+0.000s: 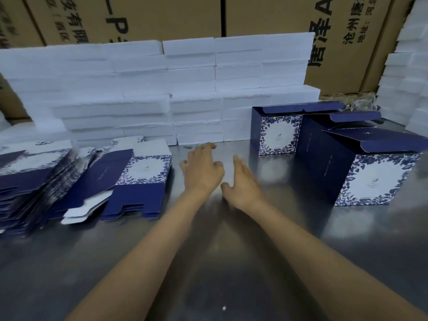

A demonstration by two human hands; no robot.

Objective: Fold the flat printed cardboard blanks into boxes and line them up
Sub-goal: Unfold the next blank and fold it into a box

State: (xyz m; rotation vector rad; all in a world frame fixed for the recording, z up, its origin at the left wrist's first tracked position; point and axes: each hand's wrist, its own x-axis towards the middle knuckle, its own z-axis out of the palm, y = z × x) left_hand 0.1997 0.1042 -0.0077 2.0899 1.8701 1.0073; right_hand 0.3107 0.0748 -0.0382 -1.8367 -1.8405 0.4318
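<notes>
Flat blue-and-white printed blanks lie on the left of the steel table: a near stack (136, 181) beside my left hand and a slumped pile (30, 179) at the far left. Folded boxes with open top flaps stand in a row at the right: one at the back (278, 135), one in the middle (324, 144), one nearest (379, 177). My left hand (202, 167) hovers over the bare table with loosely bent fingers and holds nothing. My right hand (243, 181) is beside it, fingers straight, empty.
A wall of white foam blocks (162, 89) stands along the back of the steel table (208, 262). More foam blocks (407, 77) are stacked at the right. Brown printed cartons (162, 15) rise behind them.
</notes>
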